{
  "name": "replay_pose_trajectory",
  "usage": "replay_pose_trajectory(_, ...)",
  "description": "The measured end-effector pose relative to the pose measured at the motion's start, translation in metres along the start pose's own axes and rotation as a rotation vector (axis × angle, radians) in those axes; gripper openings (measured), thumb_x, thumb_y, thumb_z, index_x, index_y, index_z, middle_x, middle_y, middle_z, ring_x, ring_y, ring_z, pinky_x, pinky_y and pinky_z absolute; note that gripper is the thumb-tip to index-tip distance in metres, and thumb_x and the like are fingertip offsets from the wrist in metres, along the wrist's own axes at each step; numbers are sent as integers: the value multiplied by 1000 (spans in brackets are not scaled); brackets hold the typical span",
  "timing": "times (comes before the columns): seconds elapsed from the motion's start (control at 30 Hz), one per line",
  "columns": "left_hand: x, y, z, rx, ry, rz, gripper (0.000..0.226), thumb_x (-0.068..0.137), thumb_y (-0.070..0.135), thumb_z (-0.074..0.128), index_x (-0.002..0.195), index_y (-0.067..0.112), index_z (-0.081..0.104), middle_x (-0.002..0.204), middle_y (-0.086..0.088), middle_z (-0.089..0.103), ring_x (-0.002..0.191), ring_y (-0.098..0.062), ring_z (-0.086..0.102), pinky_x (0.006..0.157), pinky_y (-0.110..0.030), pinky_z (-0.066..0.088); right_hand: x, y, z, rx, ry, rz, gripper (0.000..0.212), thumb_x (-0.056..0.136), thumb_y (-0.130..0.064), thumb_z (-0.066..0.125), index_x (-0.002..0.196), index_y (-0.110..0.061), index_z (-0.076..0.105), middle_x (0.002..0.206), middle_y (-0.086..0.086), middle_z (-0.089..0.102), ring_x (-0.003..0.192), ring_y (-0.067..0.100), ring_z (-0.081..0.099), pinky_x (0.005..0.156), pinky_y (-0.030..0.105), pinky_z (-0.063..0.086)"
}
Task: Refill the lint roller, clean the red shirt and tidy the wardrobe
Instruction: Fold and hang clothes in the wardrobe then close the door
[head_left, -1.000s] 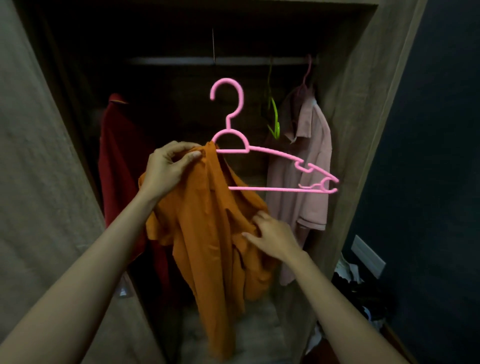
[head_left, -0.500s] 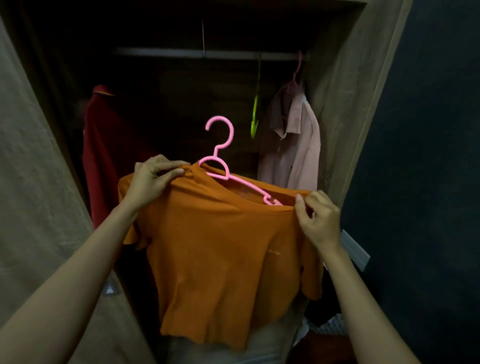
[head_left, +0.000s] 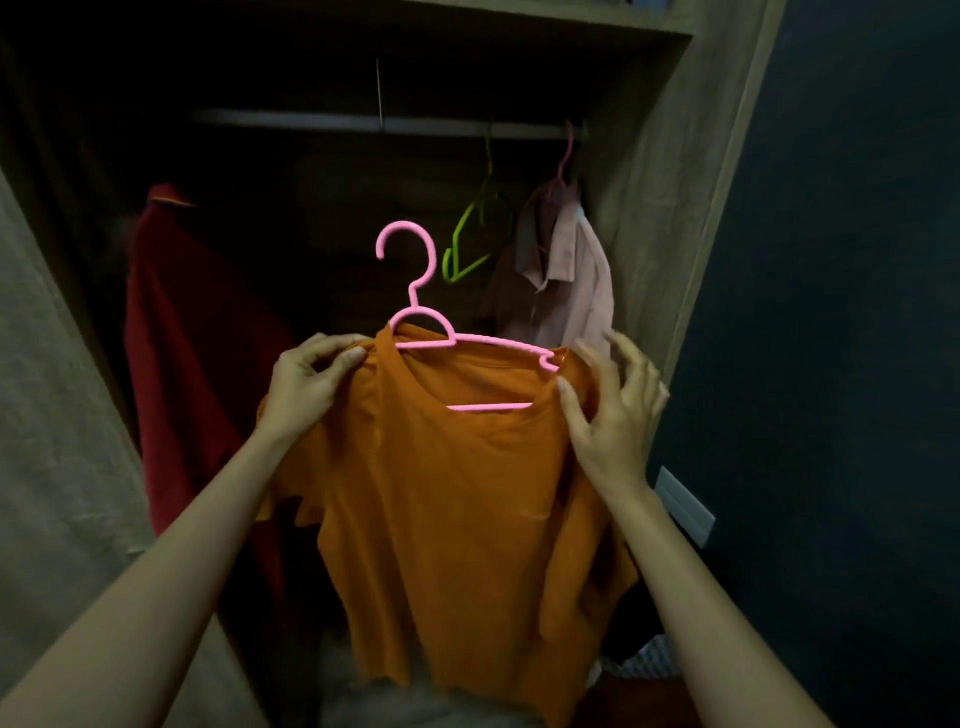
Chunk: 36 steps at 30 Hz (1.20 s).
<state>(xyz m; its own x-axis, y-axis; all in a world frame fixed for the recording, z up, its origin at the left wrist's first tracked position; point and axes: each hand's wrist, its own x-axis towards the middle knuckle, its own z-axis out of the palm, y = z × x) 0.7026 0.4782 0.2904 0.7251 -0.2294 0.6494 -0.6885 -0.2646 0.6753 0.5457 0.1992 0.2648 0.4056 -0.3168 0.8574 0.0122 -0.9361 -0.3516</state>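
An orange shirt (head_left: 447, 499) hangs spread on a pink hanger (head_left: 415, 291) in front of the open wardrobe. My left hand (head_left: 306, 384) pinches the shirt's left shoulder together with the hanger end. Over the right shoulder of the shirt, my right hand (head_left: 613, 405) rests with the thumb on the fabric and the fingers spread apart. The hanger's right arm and lower bar show through the neck opening. At the left inside the wardrobe hangs the red shirt (head_left: 192, 364). No lint roller is in view.
The wardrobe rail (head_left: 311, 120) runs across the top. On it hang an empty green hanger (head_left: 465, 249) and a pale pink shirt (head_left: 561, 280) on the right. The wardrobe's side walls (head_left: 675, 208) stand close. Loose clothes (head_left: 649, 665) lie at the bottom right.
The orange shirt went from bunched on one side to spread across the hanger. My right hand moved from the fabric's middle up to the right shoulder, and its fingers have opened.
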Motion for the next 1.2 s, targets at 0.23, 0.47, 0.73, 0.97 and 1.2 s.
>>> replay_pose_trajectory(0.23, 5, 9, 1, 9, -95, 19, 16, 91, 23, 62, 105, 23, 70, 99, 4, 65, 95, -8, 62, 82, -10, 47, -2, 16, 1, 105, -168, -19, 57, 97, -51, 26, 111, -13, 66, 102, 8, 71, 92, 23, 68, 85, 28, 49)
replay_pose_trajectory(0.47, 9, 30, 7, 24, -153, 77, 22, 92, 19, 62, 96, 40, 65, 89, 22, 62, 88, 14, 57, 76, 1, 39, -4, -2, 7, 201, -163, 19, 26, 98, -27, 45, 103, -16, 69, 84, 0, 71, 74, 2, 58, 68, 8, 41)
replay_pose_trajectory(0.73, 7, 8, 2, -20, -52, 70, 16, 93, 21, 60, 103, 29, 71, 94, 20, 66, 95, -4, 62, 85, -15, 48, 7, -4, 7, 357, -337, 100, 15, 93, -27, 56, 96, -20, 69, 88, -5, 64, 82, 3, 59, 74, 11, 43)
replay_pose_trajectory(0.97, 8, -21, -17, 14, 104, -19, 14, 96, 23, 57, 98, 31, 69, 99, 9, 66, 98, -1, 61, 92, -27, 50, 12, 15, -4, 400, -339, 215, 22, 91, -31, 57, 103, -17, 69, 94, -3, 69, 89, 7, 65, 79, 22, 53)
replay_pose_trajectory(1.2, 16, -12, 1, 137, -94, 65, 20, 93, 41, 56, 103, 28, 66, 101, 12, 65, 103, -12, 60, 91, -39, 50, 16, 3, -4, 397, -409, 269, 29, 89, -39, 56, 109, -21, 68, 103, -4, 68, 95, 10, 64, 84, 28, 53)
